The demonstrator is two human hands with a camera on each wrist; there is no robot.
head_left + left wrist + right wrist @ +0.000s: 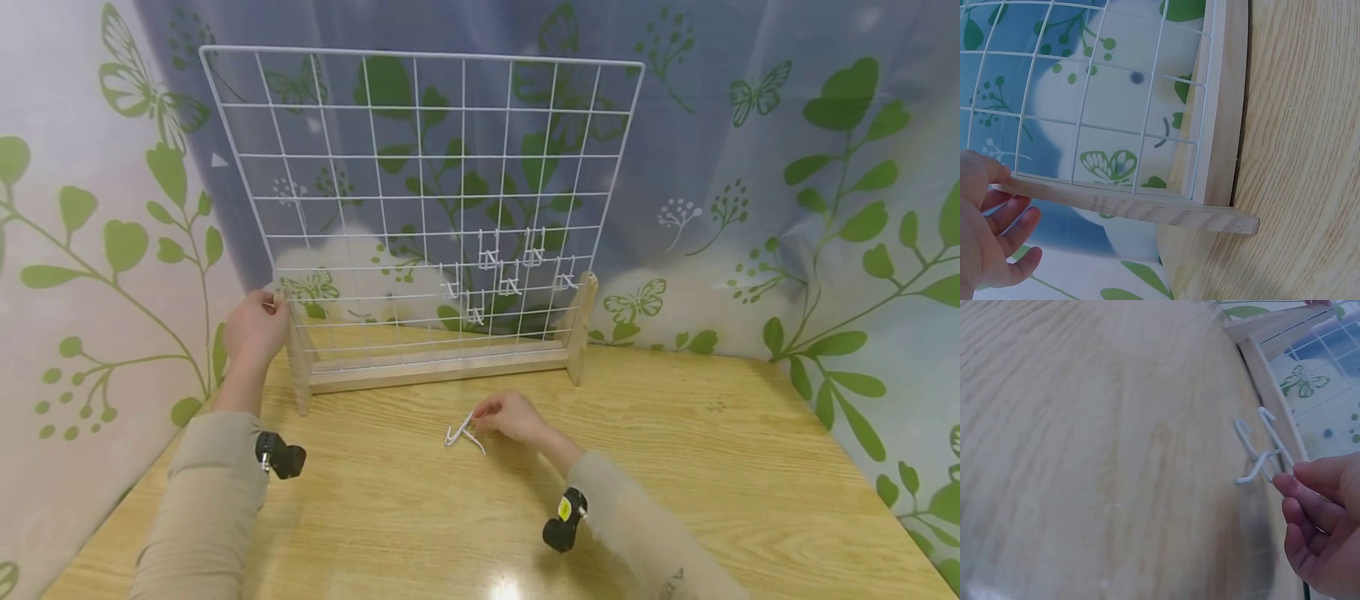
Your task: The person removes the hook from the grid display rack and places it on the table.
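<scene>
It looks like a booth: leaf-printed cloth [750, 150] hangs along the back, left and right edges of the worktop [405, 508].

A white hook [463, 429] is held tilted over the desk [390, 500]; near the far edge, a grid [419, 156] (six hooks [509, 285] toward its lower-right corner) stands in a stand [442, 372].
</scene>
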